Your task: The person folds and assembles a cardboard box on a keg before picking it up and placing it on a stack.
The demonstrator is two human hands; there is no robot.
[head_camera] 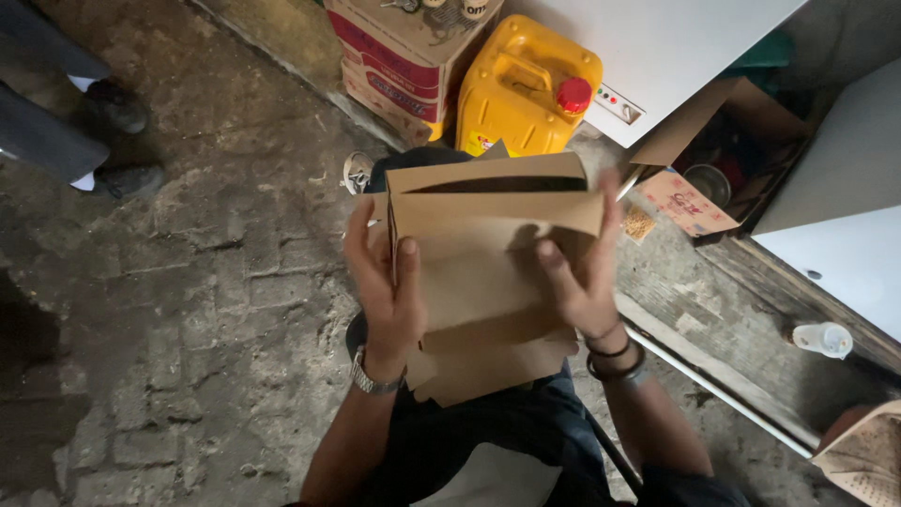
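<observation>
Above the brick floor [188, 282], two hands hold one stack of brown paper bags [488, 272]: left hand [387, 291] and right hand [584, 272], each grip closed on a side. Behind stand one yellow jerrycan [521, 89] and one printed carton [394, 56].

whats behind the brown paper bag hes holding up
Behind the paper bag, held in both hands, a yellow jug with a red cap shows above its top edge. The jug's lower part and the floor there are covered.
</observation>
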